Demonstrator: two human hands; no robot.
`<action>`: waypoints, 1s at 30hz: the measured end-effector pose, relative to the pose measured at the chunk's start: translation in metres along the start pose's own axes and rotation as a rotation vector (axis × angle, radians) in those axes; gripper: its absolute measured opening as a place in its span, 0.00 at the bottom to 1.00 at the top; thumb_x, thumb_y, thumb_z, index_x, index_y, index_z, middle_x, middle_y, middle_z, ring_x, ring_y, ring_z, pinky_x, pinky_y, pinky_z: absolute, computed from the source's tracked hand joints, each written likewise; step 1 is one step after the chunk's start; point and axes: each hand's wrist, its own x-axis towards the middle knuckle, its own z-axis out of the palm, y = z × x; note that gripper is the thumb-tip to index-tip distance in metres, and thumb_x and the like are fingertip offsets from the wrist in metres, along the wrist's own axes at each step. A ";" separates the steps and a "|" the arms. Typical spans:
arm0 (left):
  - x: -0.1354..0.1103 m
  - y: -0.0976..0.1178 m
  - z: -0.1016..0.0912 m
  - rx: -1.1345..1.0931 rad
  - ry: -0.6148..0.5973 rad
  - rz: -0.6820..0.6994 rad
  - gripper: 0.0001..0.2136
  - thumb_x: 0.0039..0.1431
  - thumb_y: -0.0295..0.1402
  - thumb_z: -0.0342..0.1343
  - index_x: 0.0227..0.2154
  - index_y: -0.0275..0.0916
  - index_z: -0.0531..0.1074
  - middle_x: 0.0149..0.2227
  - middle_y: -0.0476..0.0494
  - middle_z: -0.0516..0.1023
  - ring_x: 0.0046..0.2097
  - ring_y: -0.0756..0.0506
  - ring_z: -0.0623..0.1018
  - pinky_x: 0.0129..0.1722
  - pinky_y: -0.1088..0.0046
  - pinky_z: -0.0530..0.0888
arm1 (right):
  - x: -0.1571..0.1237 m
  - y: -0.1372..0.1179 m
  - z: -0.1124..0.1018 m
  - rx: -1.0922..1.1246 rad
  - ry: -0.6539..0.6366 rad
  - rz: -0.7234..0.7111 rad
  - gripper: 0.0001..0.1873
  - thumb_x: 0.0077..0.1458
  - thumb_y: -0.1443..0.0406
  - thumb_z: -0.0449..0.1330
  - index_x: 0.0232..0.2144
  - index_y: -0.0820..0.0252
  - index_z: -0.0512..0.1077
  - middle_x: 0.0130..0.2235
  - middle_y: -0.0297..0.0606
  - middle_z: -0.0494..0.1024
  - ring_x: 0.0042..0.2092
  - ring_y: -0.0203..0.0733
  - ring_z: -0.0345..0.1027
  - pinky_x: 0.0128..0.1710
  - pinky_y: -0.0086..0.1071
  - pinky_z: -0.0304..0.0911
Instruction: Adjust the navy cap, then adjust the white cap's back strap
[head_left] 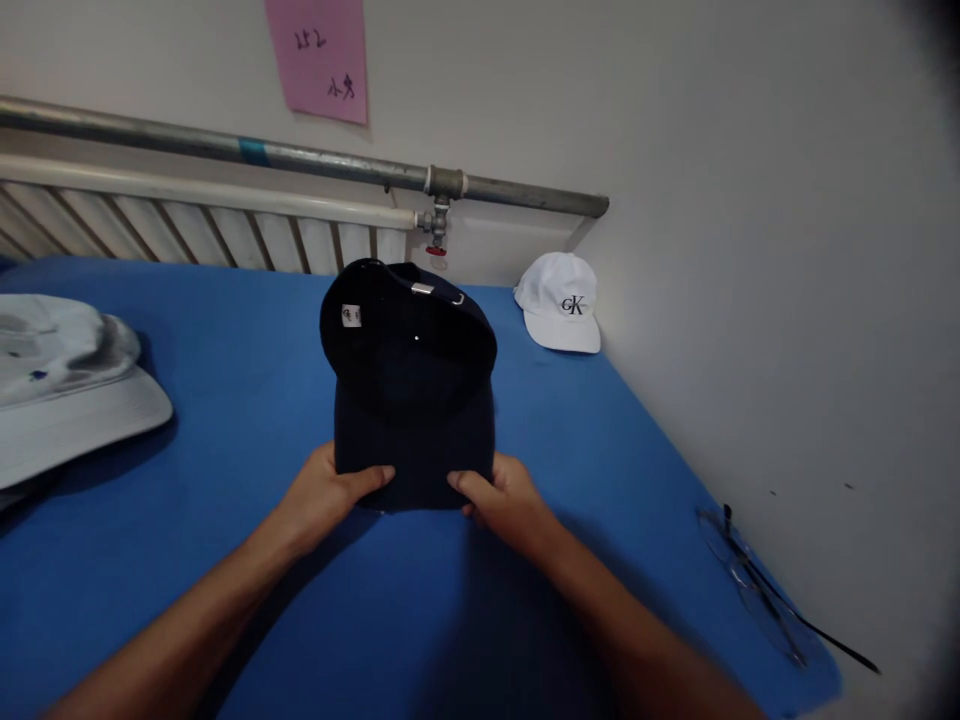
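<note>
Near right corner of the blue tabletop [247, 400]: glasses [765, 582] by the right edge, open, one dark temple reaching past that edge. My forearms come in from the bottom, one each side of the middle. Left hand [326, 495] grips the left side of a navy cap's brim, thumb flat on top; right hand [502, 500] does the same at the right side, thumb pointing inward. Both closed on the brim, thumbs apart.

The navy cap [412, 440] is mid-tabletop, between the left and right edges, brim toward me, crown opening facing me, inside showing. White label [351, 316] inside on the left, metal buckle [422, 289] on the back strap at the far side. Can't really tell from this angle whether the crown touches the tabletop.

Toward the left edge, a pale cap [97, 420], cut off by the view, brim pointing right. White cap [559, 295] in the far right corner, brim toward me, dark letters on front, near the right wall [712, 250].

Behind the far edge, white radiator [210, 225], then valve [441, 215] with red handle hanging from a metal pipe [337, 162]. Above, pink paper [322, 70] on the wall, handwritten.
</note>
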 end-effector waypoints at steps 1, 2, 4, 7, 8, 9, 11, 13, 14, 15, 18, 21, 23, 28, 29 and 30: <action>-0.001 0.000 0.000 -0.004 0.003 0.012 0.12 0.40 0.34 0.68 0.27 0.35 0.74 0.27 0.45 0.79 0.27 0.46 0.77 0.29 0.70 0.74 | -0.001 0.000 0.001 -0.007 0.027 -0.034 0.09 0.52 0.61 0.56 0.23 0.58 0.64 0.20 0.30 0.65 0.23 0.34 0.61 0.23 0.27 0.58; -0.002 0.001 0.000 -0.006 0.001 0.026 0.12 0.42 0.35 0.68 0.27 0.35 0.74 0.27 0.45 0.79 0.28 0.45 0.77 0.29 0.69 0.74 | -0.002 0.000 0.001 -0.014 0.051 -0.067 0.10 0.52 0.60 0.56 0.24 0.59 0.64 0.21 0.31 0.66 0.24 0.34 0.62 0.24 0.28 0.59; -0.003 0.001 0.000 -0.006 -0.006 0.055 0.11 0.44 0.36 0.67 0.29 0.35 0.75 0.28 0.44 0.80 0.29 0.44 0.78 0.30 0.69 0.75 | -0.003 0.001 0.001 -0.015 0.074 -0.126 0.12 0.53 0.58 0.56 0.24 0.59 0.65 0.22 0.32 0.66 0.25 0.35 0.62 0.25 0.28 0.60; -0.004 -0.001 -0.001 -0.007 -0.027 0.106 0.12 0.46 0.38 0.66 0.30 0.36 0.76 0.30 0.44 0.81 0.31 0.43 0.78 0.32 0.69 0.75 | -0.005 0.002 0.001 0.026 0.054 -0.151 0.16 0.56 0.55 0.54 0.23 0.59 0.65 0.23 0.33 0.67 0.25 0.35 0.63 0.26 0.29 0.61; -0.003 -0.002 -0.001 -0.004 -0.036 0.119 0.12 0.47 0.39 0.65 0.30 0.36 0.76 0.29 0.43 0.80 0.31 0.44 0.78 0.32 0.69 0.75 | -0.006 0.002 0.000 0.045 0.046 -0.143 0.17 0.57 0.55 0.54 0.23 0.59 0.65 0.23 0.33 0.67 0.25 0.35 0.63 0.26 0.30 0.61; -0.003 -0.003 -0.002 0.002 -0.041 0.132 0.12 0.48 0.40 0.64 0.29 0.35 0.76 0.29 0.44 0.80 0.30 0.44 0.78 0.31 0.69 0.74 | -0.006 0.002 0.000 0.062 0.045 -0.132 0.18 0.57 0.54 0.53 0.22 0.59 0.64 0.23 0.33 0.67 0.25 0.35 0.63 0.25 0.30 0.62; -0.003 -0.004 -0.004 0.018 -0.054 0.160 0.12 0.49 0.41 0.63 0.28 0.35 0.76 0.27 0.44 0.79 0.29 0.45 0.76 0.29 0.71 0.73 | -0.007 0.001 0.000 0.088 0.048 -0.115 0.18 0.57 0.55 0.53 0.20 0.58 0.63 0.22 0.33 0.66 0.24 0.35 0.63 0.25 0.30 0.61; -0.002 -0.005 -0.006 0.034 -0.076 0.185 0.12 0.50 0.41 0.62 0.27 0.35 0.76 0.26 0.45 0.78 0.28 0.46 0.75 0.28 0.71 0.72 | -0.008 0.000 -0.001 0.100 0.038 -0.116 0.18 0.56 0.56 0.54 0.19 0.58 0.62 0.20 0.32 0.65 0.23 0.35 0.62 0.24 0.30 0.61; -0.002 -0.005 -0.006 0.038 -0.087 0.194 0.12 0.50 0.41 0.61 0.27 0.35 0.76 0.26 0.45 0.77 0.28 0.46 0.75 0.28 0.72 0.72 | -0.008 -0.001 -0.002 0.099 0.029 -0.117 0.18 0.56 0.56 0.54 0.19 0.58 0.62 0.20 0.32 0.65 0.23 0.35 0.62 0.24 0.29 0.60; -0.003 -0.004 -0.007 0.040 -0.099 0.198 0.12 0.50 0.41 0.61 0.27 0.35 0.75 0.27 0.44 0.77 0.29 0.45 0.75 0.29 0.71 0.72 | -0.008 -0.002 -0.002 0.094 0.023 -0.114 0.18 0.56 0.56 0.54 0.18 0.58 0.62 0.20 0.32 0.64 0.23 0.35 0.62 0.24 0.29 0.60; -0.004 -0.003 -0.006 0.034 -0.119 0.211 0.11 0.49 0.39 0.61 0.28 0.35 0.75 0.28 0.44 0.78 0.31 0.44 0.76 0.30 0.70 0.72 | -0.009 -0.003 -0.003 0.071 0.034 -0.098 0.18 0.55 0.56 0.54 0.18 0.58 0.62 0.19 0.32 0.64 0.23 0.35 0.61 0.23 0.29 0.58; -0.004 -0.002 -0.005 0.034 -0.114 0.210 0.10 0.49 0.39 0.61 0.27 0.36 0.74 0.27 0.45 0.77 0.29 0.45 0.75 0.29 0.70 0.72 | -0.010 -0.005 -0.003 0.052 0.040 -0.097 0.18 0.55 0.56 0.53 0.19 0.58 0.62 0.19 0.32 0.64 0.23 0.35 0.61 0.23 0.29 0.58; -0.004 -0.002 -0.006 0.038 -0.104 0.208 0.10 0.49 0.39 0.61 0.26 0.36 0.74 0.26 0.45 0.76 0.28 0.46 0.74 0.28 0.71 0.71 | -0.010 -0.005 -0.003 0.046 0.038 -0.104 0.17 0.55 0.57 0.53 0.19 0.58 0.62 0.19 0.32 0.65 0.23 0.35 0.61 0.23 0.29 0.58; -0.001 -0.005 -0.007 0.029 -0.097 0.189 0.11 0.49 0.40 0.61 0.25 0.36 0.73 0.26 0.45 0.76 0.28 0.46 0.74 0.28 0.71 0.70 | -0.009 -0.004 -0.002 0.034 0.047 -0.137 0.16 0.54 0.58 0.53 0.18 0.58 0.62 0.20 0.32 0.65 0.24 0.36 0.62 0.25 0.29 0.59; 0.000 -0.006 -0.007 0.019 -0.091 0.186 0.11 0.49 0.40 0.61 0.26 0.36 0.73 0.26 0.45 0.76 0.29 0.46 0.74 0.29 0.71 0.70 | -0.009 -0.004 -0.002 0.031 0.040 -0.142 0.16 0.55 0.58 0.53 0.18 0.58 0.61 0.21 0.32 0.65 0.24 0.35 0.61 0.25 0.29 0.59; 0.001 -0.006 -0.007 0.008 -0.089 0.184 0.11 0.48 0.40 0.62 0.26 0.36 0.73 0.26 0.45 0.76 0.29 0.46 0.74 0.29 0.71 0.71 | -0.009 -0.004 -0.002 0.023 0.037 -0.148 0.17 0.55 0.58 0.53 0.18 0.58 0.61 0.21 0.32 0.65 0.24 0.35 0.61 0.25 0.30 0.59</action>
